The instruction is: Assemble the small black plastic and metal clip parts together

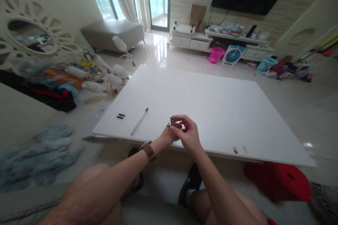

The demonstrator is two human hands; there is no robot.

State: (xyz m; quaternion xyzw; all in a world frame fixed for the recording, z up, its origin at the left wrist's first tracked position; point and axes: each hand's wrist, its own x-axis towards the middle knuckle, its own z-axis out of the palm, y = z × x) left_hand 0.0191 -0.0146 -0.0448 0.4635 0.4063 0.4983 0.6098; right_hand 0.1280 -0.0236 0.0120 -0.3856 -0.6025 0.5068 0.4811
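Both my hands meet over the near edge of a large white board (211,98) lying on the floor. My right hand (186,132) has its fingers curled and pinched around a small dark metallic object (170,123). My left hand (166,137), with a brown watch strap on its wrist, sits mostly behind the right one and touches the same object; its fingers are largely hidden. A thin white stick with a dark tip (139,121) lies on the board to the left. Two small black pieces (120,116) lie further left near the board's edge.
A red stool (280,181) lies at the right by the board. A grey fluffy rug (44,151) is on the left. White lamp parts and clutter (100,75) crowd the far left. A TV cabinet (219,40), pink basket (216,55) and fan stand far back.
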